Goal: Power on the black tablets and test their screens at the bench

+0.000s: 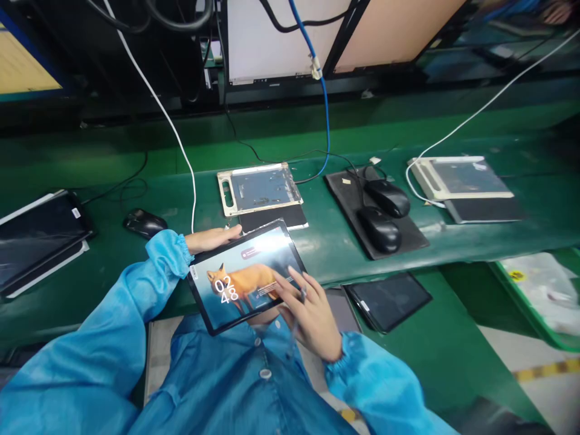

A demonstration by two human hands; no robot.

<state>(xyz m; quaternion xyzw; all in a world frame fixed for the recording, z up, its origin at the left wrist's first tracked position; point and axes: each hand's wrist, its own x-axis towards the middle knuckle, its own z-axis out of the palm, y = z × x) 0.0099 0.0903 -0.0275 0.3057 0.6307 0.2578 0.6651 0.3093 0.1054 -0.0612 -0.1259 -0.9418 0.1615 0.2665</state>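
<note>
I hold a tablet [244,275] above my lap, its lit screen showing an orange fox and the digits 02 48. My left hand [211,238] grips the tablet's far left edge, fingers closed along the rim. My right hand [308,314] rests on the tablet's near right corner, fingers stretched flat onto the glass while the thumb goes under. Both arms wear blue smock sleeves.
On the green bench lie a metal fixture tray [258,188], a black pad [362,208] with two mice [380,211], another mouse [144,222], a second fixture [460,178], dark tablets at the left [38,232] and below the bench edge [387,299], and white and blue cables [324,109].
</note>
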